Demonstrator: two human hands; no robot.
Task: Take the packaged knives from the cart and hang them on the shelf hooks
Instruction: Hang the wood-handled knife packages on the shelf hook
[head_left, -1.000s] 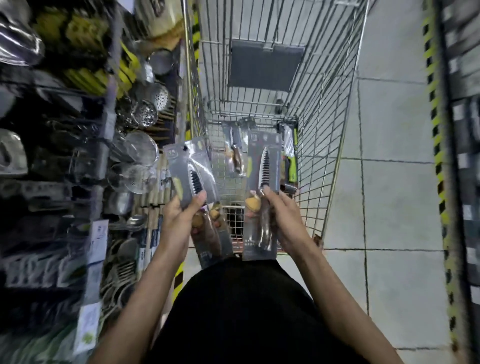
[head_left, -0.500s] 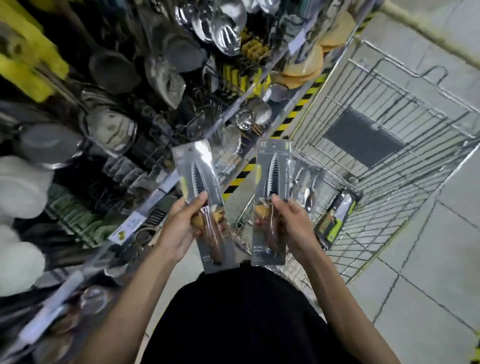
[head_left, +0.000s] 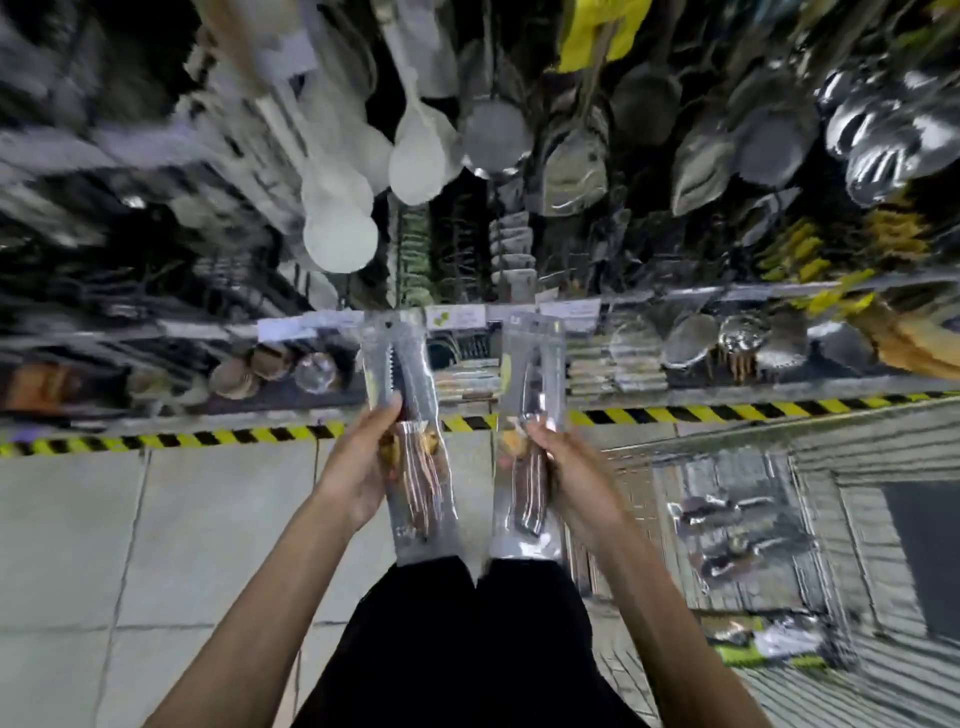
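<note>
Ladles (head_left: 340, 239) crowding shelf (head_left: 727, 293) ahead, cart (head_left: 872, 452) at right, left hand (head_left: 363, 457), right hand (head_left: 566, 467) fingers curled round packaged knives (head_left: 400, 364).

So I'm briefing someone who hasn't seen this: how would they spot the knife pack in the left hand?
Find the black-and-yellow striped tape under the shelving. Two clear plastic knife packs are held upright across it. The left knife pack is gripped by the left hand; unlike the right knife pack in the right hand, its blade shows a saw-toothed edge.

Legible text: none. Print on white shelf-edge price tags (head_left: 457, 318) and clear plastic knife packages (head_left: 535, 343): blurred, unreadable.
</note>
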